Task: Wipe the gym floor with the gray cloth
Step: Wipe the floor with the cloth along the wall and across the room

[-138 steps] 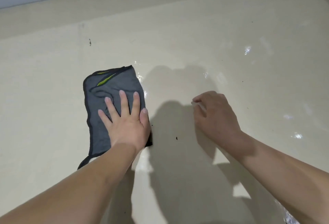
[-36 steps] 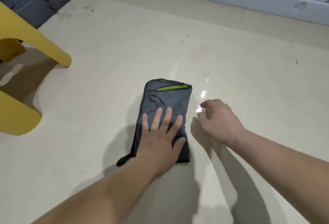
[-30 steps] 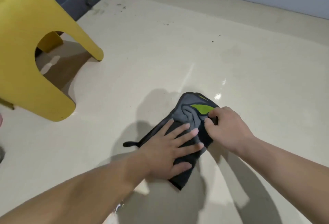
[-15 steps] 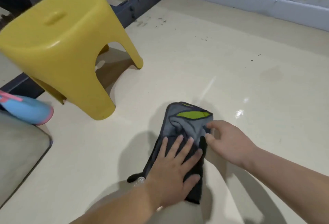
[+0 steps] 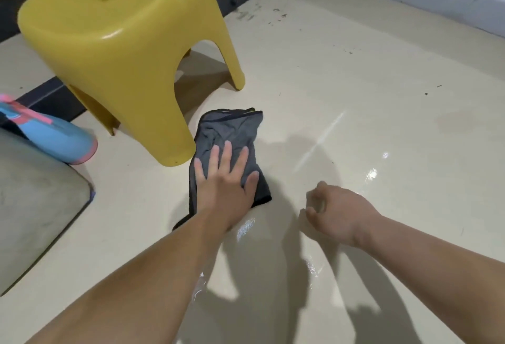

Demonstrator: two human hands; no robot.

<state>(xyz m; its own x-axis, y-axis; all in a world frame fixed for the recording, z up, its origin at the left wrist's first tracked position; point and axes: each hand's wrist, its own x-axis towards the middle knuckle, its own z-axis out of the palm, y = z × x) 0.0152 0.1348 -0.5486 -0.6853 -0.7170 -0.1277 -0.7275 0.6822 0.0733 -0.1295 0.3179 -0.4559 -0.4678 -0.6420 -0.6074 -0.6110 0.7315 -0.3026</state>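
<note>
Pressing gray cloth (image 5: 229, 131) beside stool (image 5: 123, 43), left hand (image 5: 224, 186) flat; right hand (image 5: 338, 213) half-curled, seemingly empty.

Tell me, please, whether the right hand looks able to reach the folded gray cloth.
Probably yes: the right hand, holding nothing, is just right of the folded gray cloth, with only bare cream floor between. The left hand presses flat on its near half; the far half is free.

The yellow plastic stool (image 5: 123, 51) blocks the left, its near leg just beside the folded gray cloth (image 5: 229, 130); rightward the glossy beige floor (image 5: 382, 98) lies open.
</note>
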